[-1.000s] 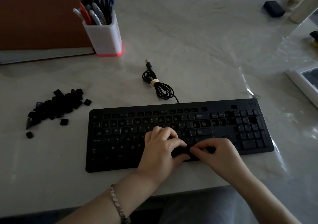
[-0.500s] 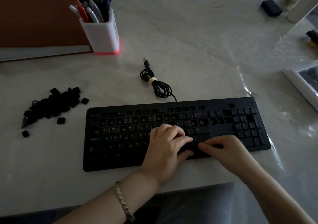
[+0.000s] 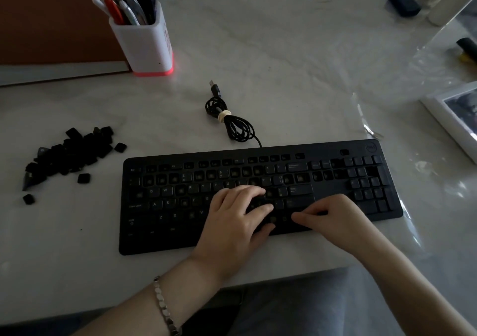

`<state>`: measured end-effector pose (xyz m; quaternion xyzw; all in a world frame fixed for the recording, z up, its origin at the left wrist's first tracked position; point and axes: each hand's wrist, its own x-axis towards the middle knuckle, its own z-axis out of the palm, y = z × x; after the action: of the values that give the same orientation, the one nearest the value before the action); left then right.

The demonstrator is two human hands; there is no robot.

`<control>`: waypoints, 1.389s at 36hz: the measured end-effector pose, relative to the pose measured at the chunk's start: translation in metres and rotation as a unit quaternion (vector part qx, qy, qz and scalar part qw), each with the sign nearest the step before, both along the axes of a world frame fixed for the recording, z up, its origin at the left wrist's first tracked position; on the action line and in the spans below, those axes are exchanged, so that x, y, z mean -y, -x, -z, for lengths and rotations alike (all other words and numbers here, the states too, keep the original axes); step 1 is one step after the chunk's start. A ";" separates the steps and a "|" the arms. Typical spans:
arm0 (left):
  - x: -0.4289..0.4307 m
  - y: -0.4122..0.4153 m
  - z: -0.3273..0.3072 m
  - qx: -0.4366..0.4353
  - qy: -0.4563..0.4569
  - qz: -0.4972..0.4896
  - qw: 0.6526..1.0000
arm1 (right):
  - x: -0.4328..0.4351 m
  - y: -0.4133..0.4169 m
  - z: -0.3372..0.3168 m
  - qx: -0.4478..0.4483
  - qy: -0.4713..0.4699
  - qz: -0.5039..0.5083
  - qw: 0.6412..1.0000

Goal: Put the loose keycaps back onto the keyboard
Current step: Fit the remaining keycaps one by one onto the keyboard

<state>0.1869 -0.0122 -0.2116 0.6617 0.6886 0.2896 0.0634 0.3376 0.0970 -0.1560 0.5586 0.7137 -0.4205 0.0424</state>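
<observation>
While loosely curled, hands (image 3: 232, 222) (image 3: 335, 217) rest on keyboard (image 3: 160, 237)

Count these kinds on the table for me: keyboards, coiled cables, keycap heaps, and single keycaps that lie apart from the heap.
Keyboard: 1
Coiled cable: 1
Keycap heap: 1
Single keycaps: 3
Total: 6
</observation>
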 end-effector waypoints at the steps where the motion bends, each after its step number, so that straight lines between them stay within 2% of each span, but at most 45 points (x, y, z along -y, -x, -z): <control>1: 0.000 -0.001 0.000 -0.001 -0.003 -0.002 1.000 | 0.000 0.000 0.000 0.001 0.001 0.004 1.000; 11: -0.010 -0.014 0.001 0.026 -0.020 -0.020 0.999 | 0.000 -0.006 0.002 -0.001 -0.015 0.021 1.000; 21: -0.015 -0.016 0.001 0.057 -0.015 -0.018 0.998 | -0.005 -0.005 -0.001 0.001 0.002 -0.021 1.000; 32: -0.017 -0.020 0.002 0.060 -0.018 -0.027 0.998 | -0.001 0.000 -0.005 0.044 -0.088 0.005 0.995; 39: -0.017 -0.020 0.003 0.065 -0.017 -0.023 0.997 | -0.004 -0.005 0.000 -0.005 -0.017 0.022 1.000; 50: -0.017 -0.019 0.003 0.066 -0.011 -0.013 0.998 | -0.003 -0.009 0.004 -0.017 -0.034 0.020 0.999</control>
<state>0.2058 0.0048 -0.2150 0.6328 0.6881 0.3414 0.0975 0.3463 0.1000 -0.1604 0.5663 0.7170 -0.4065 0.0030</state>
